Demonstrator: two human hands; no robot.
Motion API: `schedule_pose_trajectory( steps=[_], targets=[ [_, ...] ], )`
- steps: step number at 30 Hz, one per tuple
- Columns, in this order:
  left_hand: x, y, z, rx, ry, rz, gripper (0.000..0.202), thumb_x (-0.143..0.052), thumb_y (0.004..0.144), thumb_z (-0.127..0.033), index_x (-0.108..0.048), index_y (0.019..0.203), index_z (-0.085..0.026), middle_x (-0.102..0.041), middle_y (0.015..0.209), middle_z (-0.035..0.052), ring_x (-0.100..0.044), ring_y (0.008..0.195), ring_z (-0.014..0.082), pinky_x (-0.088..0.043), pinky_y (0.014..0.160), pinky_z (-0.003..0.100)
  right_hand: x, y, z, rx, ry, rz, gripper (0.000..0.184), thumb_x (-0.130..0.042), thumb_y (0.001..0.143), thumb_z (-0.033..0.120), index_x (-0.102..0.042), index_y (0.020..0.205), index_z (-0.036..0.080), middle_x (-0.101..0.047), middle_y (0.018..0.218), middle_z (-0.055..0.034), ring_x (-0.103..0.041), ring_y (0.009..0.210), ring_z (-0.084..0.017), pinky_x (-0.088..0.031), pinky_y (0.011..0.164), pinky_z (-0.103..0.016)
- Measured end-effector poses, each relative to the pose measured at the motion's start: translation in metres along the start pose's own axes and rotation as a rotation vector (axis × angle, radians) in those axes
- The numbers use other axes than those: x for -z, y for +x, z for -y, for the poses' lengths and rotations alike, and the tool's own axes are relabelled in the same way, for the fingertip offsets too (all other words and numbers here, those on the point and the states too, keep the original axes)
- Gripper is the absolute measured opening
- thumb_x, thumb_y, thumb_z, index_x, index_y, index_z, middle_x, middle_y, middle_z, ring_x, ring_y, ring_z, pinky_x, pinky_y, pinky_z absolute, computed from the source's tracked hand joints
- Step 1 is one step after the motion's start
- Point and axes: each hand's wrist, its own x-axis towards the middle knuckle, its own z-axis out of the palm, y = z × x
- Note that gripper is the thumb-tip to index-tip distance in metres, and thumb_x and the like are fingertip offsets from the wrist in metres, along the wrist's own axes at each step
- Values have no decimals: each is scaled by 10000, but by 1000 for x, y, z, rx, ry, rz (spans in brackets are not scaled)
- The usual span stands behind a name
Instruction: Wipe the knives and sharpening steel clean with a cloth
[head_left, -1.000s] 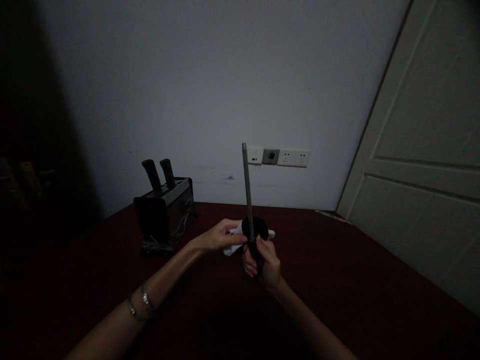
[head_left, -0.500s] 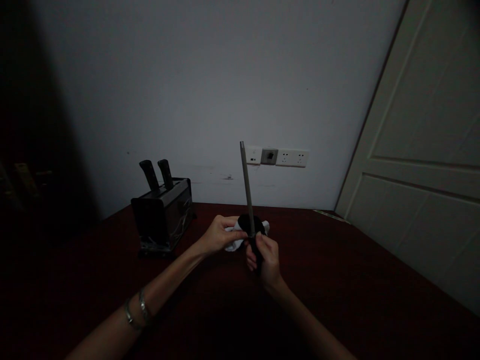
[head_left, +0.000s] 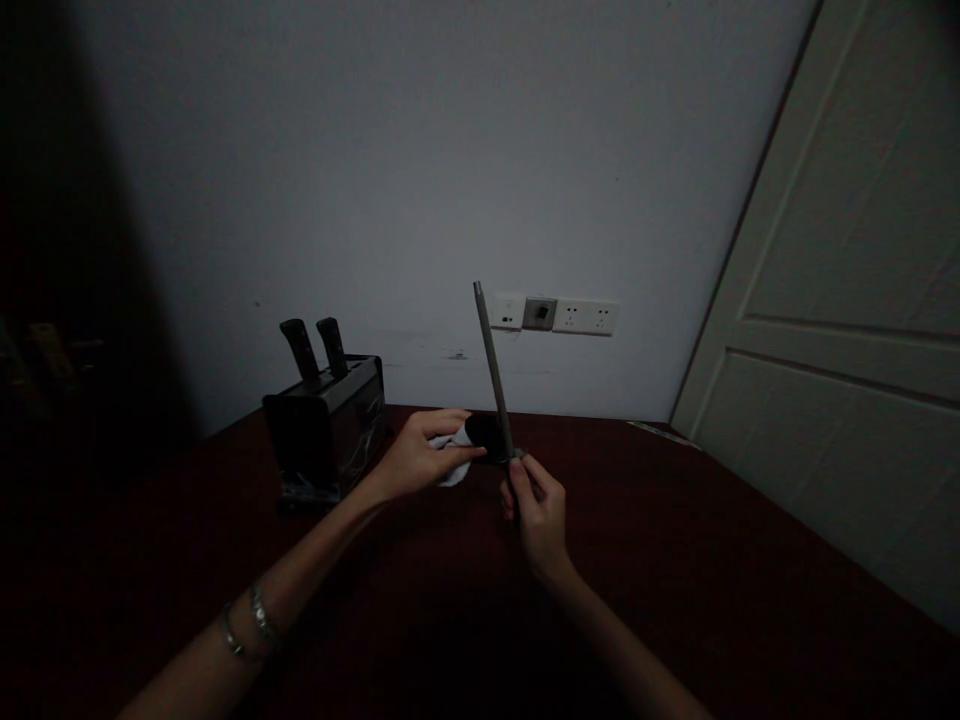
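1. Sharpening rod (head_left: 491,365): long axis near vertical, tip up and tilted slightly to the left, tip level with the wall sockets (head_left: 559,315) behind it. It is held above the bench (head_left: 712,560), centre of view, clear of the surface.
2. Right hand (head_left: 536,510): grip clenched around the rod's lower end; the dark handle is mostly hidden inside the fist, thumb up against the base of the shaft.
3. Left hand (head_left: 420,455): grip pinched on a white cloth (head_left: 454,455), thumb and fingers closed over it, just left of the rod's base. A dark round part at the rod's base sits between cloth and shaft; lighting is too dim to tell whether the cloth touches the shaft itself.
4. Left wrist carries bracelets (head_left: 251,625).
5. Knife block (head_left: 326,430): on the bench to the left of the left hand, near but apart, two black handles (head_left: 315,345) sticking up and leaning left.
6. Behind: plain wall, socket strip directly past the rod tip. Door (head_left: 847,300) on the right, well apart from both hands.
7. Obstructions: the shaft above the hands is fully exposed. The knife block is the closest object on the left side. Far left of view is in deep shadow, contents unreadable.
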Motion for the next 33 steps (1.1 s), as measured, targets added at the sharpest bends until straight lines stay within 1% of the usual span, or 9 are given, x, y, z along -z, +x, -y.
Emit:
schedule_pose_trajectory(
  steps=[3,5,9,12,15,18,22,26,33],
  targets=[
    [1,-2,-5,-137,103,-3,133,-601,764,-234,-660,768,-115,-573,894,87,-546,841,159,-428,754,278,0,-1,-2,73,-102,-10,275,-427,856,380,-452,668,180,-382,512,58,-345,437,-69,-261,410,-195],
    [-3,-4,-6,-173,187,28,133,-577,784,-238,-648,779,-125,-528,902,77,-520,846,150,-426,752,273,1,-2,-3,114,-180,-28,245,-425,857,347,-464,682,180,-395,529,52,-358,459,-78,-271,430,-202],
    [-13,-8,-6,-158,322,141,149,-532,814,-259,-609,819,-132,-464,902,67,-475,850,149,-420,763,274,3,-1,0,229,-307,-11,163,-411,852,264,-526,788,168,-491,615,14,-450,544,-108,-337,514,-220],
    [-16,-8,-6,-130,358,166,163,-502,833,-270,-579,807,-128,-440,900,63,-461,836,145,-414,764,277,4,1,5,273,-332,25,164,-405,844,233,-550,853,158,-558,693,-17,-514,620,-133,-371,575,-229],
    [-15,-6,-4,-130,321,168,181,-486,844,-267,-571,774,-124,-430,883,54,-460,818,136,-411,744,263,4,2,6,243,-338,27,174,-415,838,248,-561,824,154,-545,660,-7,-491,582,-125,-356,546,-225],
    [-13,-5,-1,-146,270,169,179,-484,845,-246,-592,776,-121,-434,856,47,-461,800,131,-407,716,252,3,1,5,174,-298,35,207,-425,842,298,-556,764,157,-472,576,24,-413,509,-100,-308,482,-218],
    [-12,-4,3,-188,193,136,179,-499,833,-220,-619,763,-108,-451,830,50,-469,781,131,-400,694,247,0,-1,3,54,-156,66,266,-428,846,368,-516,696,167,-390,510,53,-340,442,-74,-254,415,-205],
    [-12,-6,5,-194,101,85,194,-511,825,-234,-633,734,-112,-473,812,53,-479,783,141,-402,686,249,-4,-1,6,-40,-30,77,299,-444,832,415,-510,684,164,-387,478,60,-333,400,-61,-245,374,-189],
    [-14,-10,7,-163,-26,9,239,-520,818,-283,-610,675,-114,-513,813,60,-498,766,145,-408,678,260,-6,-2,12,-137,221,157,311,-484,803,467,-481,715,169,-373,444,87,-306,333,-41,-239,316,-164]
  ],
)
